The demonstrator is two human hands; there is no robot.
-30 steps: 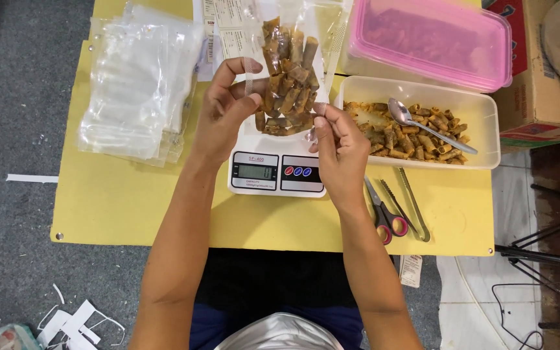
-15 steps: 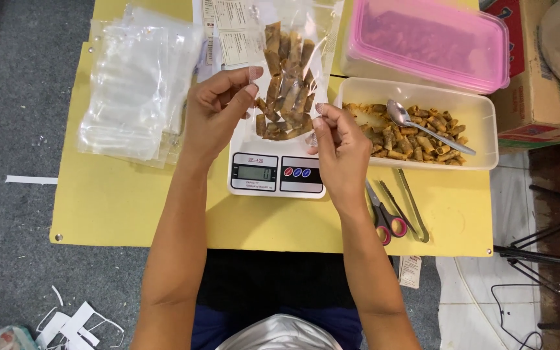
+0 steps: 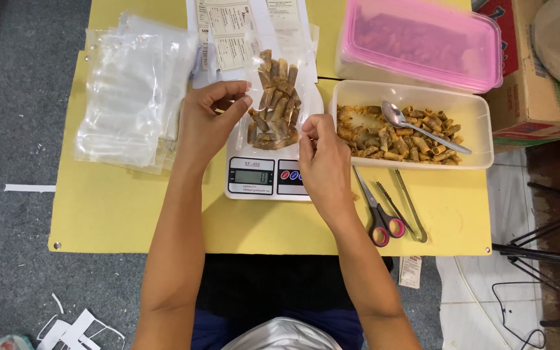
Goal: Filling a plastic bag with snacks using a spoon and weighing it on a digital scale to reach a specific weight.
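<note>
My left hand (image 3: 207,120) and right hand (image 3: 322,155) each pinch a side edge of the clear plastic pouch of brown rolled snacks (image 3: 275,104), fingers closed on the film. The pouch rests on the white digital kitchen scale (image 3: 264,176) on the yellow table (image 3: 131,207). Just right stands the open translucent tub of snacks (image 3: 478,123) with a metal spoon (image 3: 422,129).

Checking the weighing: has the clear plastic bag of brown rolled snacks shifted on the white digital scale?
Yes, slightly. The clear plastic bag of brown rolled snacks sits a little farther from the white digital scale's display, still pinched by both hands.
</note>
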